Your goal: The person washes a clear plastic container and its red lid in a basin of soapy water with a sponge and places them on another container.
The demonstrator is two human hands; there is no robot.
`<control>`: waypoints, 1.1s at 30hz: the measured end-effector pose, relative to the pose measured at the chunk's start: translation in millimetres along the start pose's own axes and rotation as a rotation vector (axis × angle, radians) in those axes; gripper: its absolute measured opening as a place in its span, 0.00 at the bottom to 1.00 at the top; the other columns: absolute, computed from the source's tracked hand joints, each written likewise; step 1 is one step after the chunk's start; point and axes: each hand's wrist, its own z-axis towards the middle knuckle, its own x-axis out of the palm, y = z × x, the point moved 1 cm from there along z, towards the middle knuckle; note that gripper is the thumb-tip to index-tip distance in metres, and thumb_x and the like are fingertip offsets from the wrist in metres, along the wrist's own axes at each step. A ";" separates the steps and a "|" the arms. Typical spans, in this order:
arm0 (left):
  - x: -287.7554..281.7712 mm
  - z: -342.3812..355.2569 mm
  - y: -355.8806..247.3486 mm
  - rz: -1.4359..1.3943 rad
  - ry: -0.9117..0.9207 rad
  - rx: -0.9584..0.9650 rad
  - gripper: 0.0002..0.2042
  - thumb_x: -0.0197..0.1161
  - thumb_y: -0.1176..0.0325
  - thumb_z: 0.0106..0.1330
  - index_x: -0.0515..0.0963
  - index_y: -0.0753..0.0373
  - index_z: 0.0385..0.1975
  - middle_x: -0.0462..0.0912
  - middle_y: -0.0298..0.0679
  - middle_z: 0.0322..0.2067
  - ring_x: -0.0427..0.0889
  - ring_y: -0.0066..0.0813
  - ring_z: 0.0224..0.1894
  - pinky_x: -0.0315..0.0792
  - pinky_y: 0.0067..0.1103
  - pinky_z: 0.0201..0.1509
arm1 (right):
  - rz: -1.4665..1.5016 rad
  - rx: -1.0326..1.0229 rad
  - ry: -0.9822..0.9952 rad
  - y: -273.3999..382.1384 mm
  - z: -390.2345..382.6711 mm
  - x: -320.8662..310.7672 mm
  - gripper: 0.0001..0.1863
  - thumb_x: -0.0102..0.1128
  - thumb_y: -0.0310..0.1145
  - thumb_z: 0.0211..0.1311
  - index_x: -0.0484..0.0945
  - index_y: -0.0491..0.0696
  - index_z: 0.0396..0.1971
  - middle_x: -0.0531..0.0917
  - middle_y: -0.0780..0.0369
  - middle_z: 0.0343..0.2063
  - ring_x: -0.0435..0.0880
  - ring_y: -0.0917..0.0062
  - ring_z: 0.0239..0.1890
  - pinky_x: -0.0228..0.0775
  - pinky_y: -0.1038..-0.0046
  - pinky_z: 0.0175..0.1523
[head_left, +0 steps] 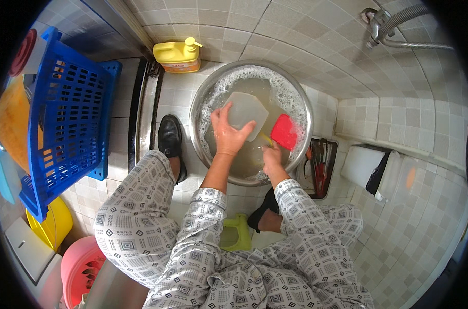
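A large round metal basin (194, 110) full of cloudy, sudsy water stands on the floor before me. Over the water, my left hand (230, 132) grips a whitish, translucent plastic container (248, 109), its fingers and thumb spread across the sides. My right hand (272, 157) is closed low in the basin, at the near right of the container. A small bit of something yellow (266, 138) shows at its fingertips, too little to tell its kind. Just beyond that hand, a red plastic piece (284, 132) lies in the water, partly under foam.
A yellow pump bottle (178, 55) stands by the wall at the far left. Right of the basin lies a dark tray (327, 177) of utensils. A blue plastic basket (69, 118) is at left, above a pink basin (79, 265). A shower hose (404, 18) hangs far right.
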 end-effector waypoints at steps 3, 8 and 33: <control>1.1 0.7 46.0 -0.337 -0.012 -0.415 0.41 0.79 0.53 0.50 0.72 0.63 0.64 0.71 0.52 0.60 0.74 0.49 0.60 0.69 0.38 0.66 | 0.408 0.143 0.227 17.5 -12.9 4.5 0.22 0.53 0.26 0.70 0.73 0.46 0.63 0.80 0.56 0.57 0.80 0.63 0.60 0.70 0.57 0.66; -7.2 2.7 22.5 -0.854 0.203 -0.887 0.37 0.70 0.49 0.62 0.69 0.64 0.67 0.76 0.46 0.61 0.78 0.45 0.59 0.72 0.44 0.61 | 0.758 0.061 0.411 60.7 -21.0 -0.5 0.22 0.47 0.31 0.75 0.69 0.40 0.65 0.78 0.54 0.62 0.77 0.61 0.64 0.67 0.54 0.70; -5.2 -20.0 38.3 -0.881 0.557 -1.111 0.44 0.60 0.29 0.63 0.65 0.56 0.71 0.67 0.48 0.68 0.73 0.48 0.62 0.72 0.47 0.61 | -0.450 -0.458 0.631 71.8 -79.4 33.7 0.17 0.55 0.26 0.70 0.78 0.44 0.58 0.85 0.58 0.52 0.83 0.71 0.55 0.75 0.62 0.61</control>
